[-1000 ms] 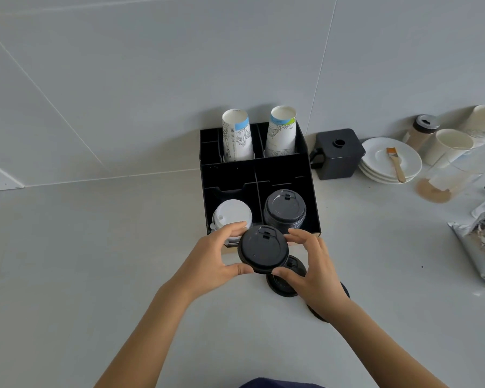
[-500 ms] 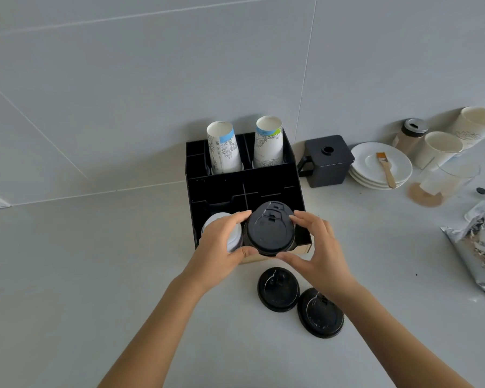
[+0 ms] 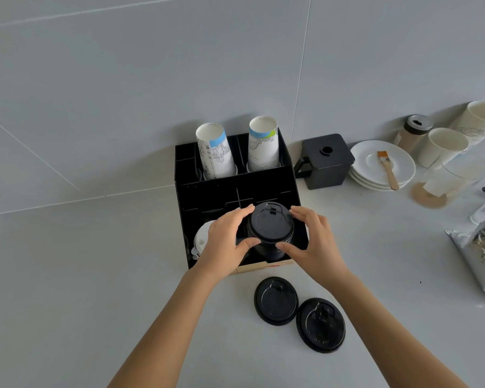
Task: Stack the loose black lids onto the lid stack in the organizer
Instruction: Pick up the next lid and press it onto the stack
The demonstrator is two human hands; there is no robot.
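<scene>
A black lid (image 3: pixel 270 223) sits atop the black lid stack (image 3: pixel 266 249) in the front right compartment of the black organizer (image 3: pixel 207 191). My left hand (image 3: pixel 226 239) and my right hand (image 3: pixel 312 242) both pinch the lid's rim from either side with fingertips. Two loose black lids lie on the counter in front of the organizer, one (image 3: pixel 275 300) nearer it and one (image 3: pixel 321 324) to its right, slightly overlapping. My left hand partly hides a white lid stack (image 3: pixel 200 239) in the front left compartment.
Two paper cups (image 3: pixel 214 152) (image 3: pixel 263 147) stand inverted in the organizer's back row. To the right are a black square pot (image 3: pixel 325 161), stacked white plates (image 3: pixel 375 166) with a brush (image 3: pixel 387 169), several cups and a foil bag (image 3: pixel 479 247).
Both hands carried the black lid from above the counter up and back onto the lid stack in the organizer. This uncovered the two loose lids on the counter.
</scene>
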